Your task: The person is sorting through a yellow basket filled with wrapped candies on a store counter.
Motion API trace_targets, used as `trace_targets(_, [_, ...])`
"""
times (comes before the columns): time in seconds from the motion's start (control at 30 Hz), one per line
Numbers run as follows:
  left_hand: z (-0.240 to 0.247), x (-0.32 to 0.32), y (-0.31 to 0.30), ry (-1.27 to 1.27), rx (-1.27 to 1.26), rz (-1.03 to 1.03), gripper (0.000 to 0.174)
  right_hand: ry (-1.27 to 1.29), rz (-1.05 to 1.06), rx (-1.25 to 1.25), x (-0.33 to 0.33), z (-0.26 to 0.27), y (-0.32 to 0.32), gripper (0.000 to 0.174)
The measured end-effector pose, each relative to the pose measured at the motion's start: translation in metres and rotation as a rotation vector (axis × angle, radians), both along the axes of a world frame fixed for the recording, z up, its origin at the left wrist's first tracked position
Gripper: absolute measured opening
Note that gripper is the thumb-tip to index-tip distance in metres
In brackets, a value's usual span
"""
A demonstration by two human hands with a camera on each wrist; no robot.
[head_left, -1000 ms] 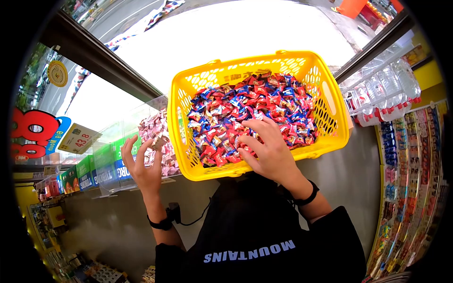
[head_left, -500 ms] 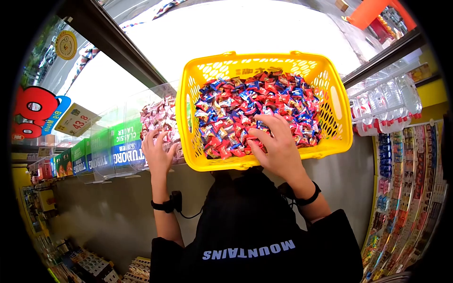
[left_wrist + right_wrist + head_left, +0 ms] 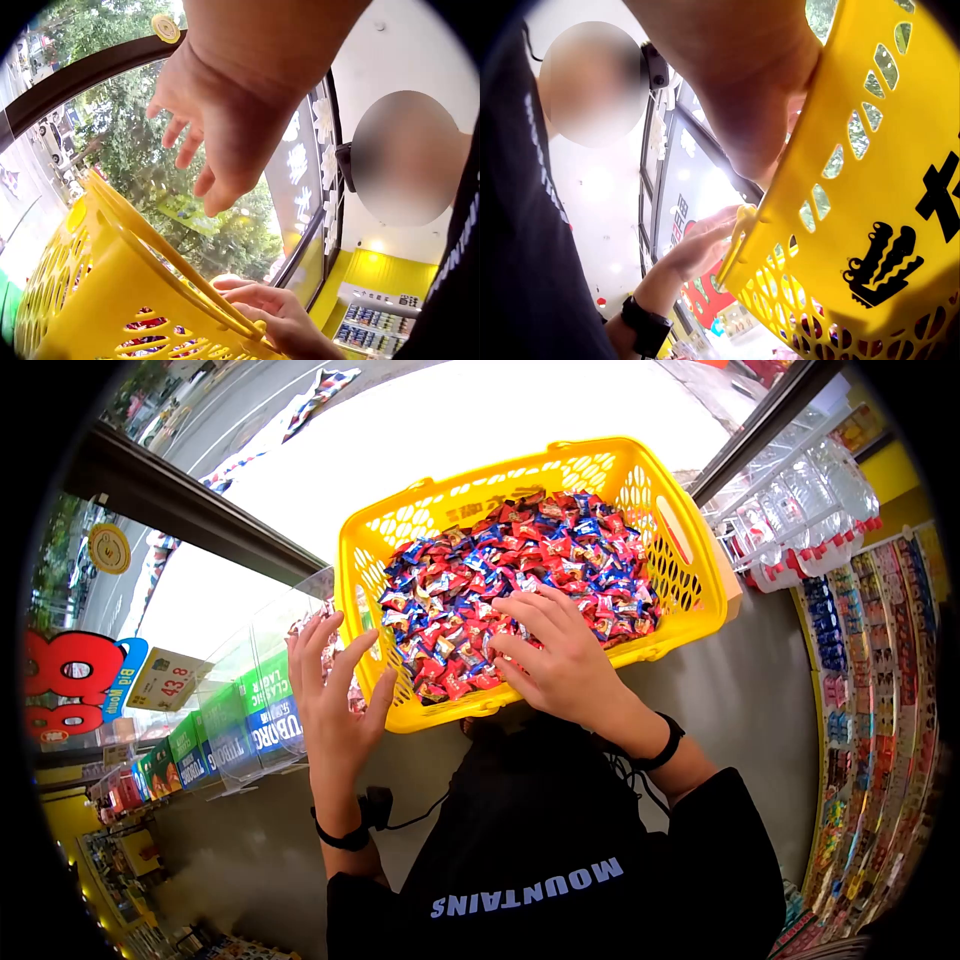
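Note:
A yellow plastic basket [image 3: 690,615] with perforated walls holds a broad heap of red and blue wrapped candies [image 3: 520,565]. My right hand [image 3: 560,655] reaches over its near rim, fingers bent loosely above the candies with nothing visible in them. Raised beside the basket's left end is my left hand [image 3: 335,700], its fingers spread and nothing between them. In the left wrist view this hand [image 3: 217,112] hangs above the rim, apart from it. Partly hidden behind the left fingers are pink wrapped candies [image 3: 328,650] in a clear bin.
Green and blue beer cartons [image 3: 270,710] line the left side behind clear plastic panels. A price card [image 3: 168,678] stands beyond them. Water bottles [image 3: 790,525] hang on a rack at right, above shelves of packaged goods [image 3: 870,730]. Window frames [image 3: 200,510] border the counter.
My left hand has come away from the pink candies toward the basket's left end, fingers spreading wider. The right hand stays over the red and blue candies. The head view has shifted.

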State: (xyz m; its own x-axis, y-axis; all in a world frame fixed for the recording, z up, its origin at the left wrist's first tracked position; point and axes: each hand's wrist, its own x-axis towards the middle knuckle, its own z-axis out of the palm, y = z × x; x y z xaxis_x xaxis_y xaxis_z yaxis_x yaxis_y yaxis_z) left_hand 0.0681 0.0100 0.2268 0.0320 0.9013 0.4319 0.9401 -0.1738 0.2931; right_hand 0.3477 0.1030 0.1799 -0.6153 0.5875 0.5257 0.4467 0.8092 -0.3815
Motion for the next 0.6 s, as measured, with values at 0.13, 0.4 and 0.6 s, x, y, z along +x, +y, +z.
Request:
trace_targets(0.13, [0.023,0.032,0.018,-0.092,-0.034,-0.171,0.047,0.033,-0.094,0.069,0.028,0.011,-0.001,0.023])
trace_targets(0.4, [0.035,0.119,0.074,0.067,-0.042,-0.417,0.049,0.070,-0.323,0.097,0.096,0.014,0.002,0.028])
trace_targets(0.6, [0.069,0.169,0.124,0.153,0.008,-0.558,0.038,0.123,-0.469,0.091,0.151,0.008,0.006,0.025])
